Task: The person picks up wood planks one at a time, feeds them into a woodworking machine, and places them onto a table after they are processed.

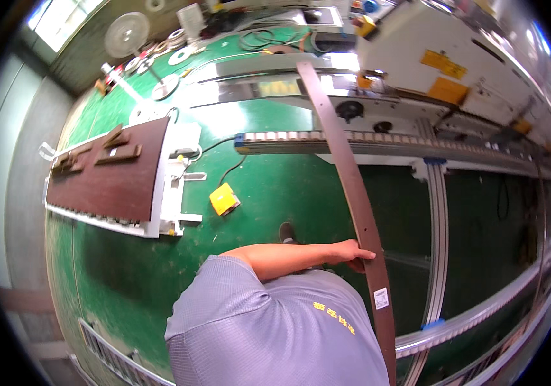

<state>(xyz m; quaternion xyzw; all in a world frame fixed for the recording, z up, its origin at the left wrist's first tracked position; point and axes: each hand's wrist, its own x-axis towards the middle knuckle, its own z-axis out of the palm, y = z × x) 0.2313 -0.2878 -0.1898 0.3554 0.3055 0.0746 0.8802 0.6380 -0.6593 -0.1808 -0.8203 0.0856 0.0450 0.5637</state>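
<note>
A long, narrow brown board (347,174) runs from the far machine down past my right side to the lower edge of the picture. It has small holes and a white printed label (381,298). My left arm reaches across my body, and my left hand (351,252) is closed on the board's left edge, with some fingers hidden below it. The board lies across a roller rail (288,143), and its far end reaches the machine's front. My right hand is out of view.
A white-framed cart (159,222) at left carries a brown panel (114,186) with small brown offcuts (118,154). A yellow foot pedal (224,199) with a cable sits on the green floor. A large white machine (417,45) stands far right; metal roller rails (494,316) frame the right side.
</note>
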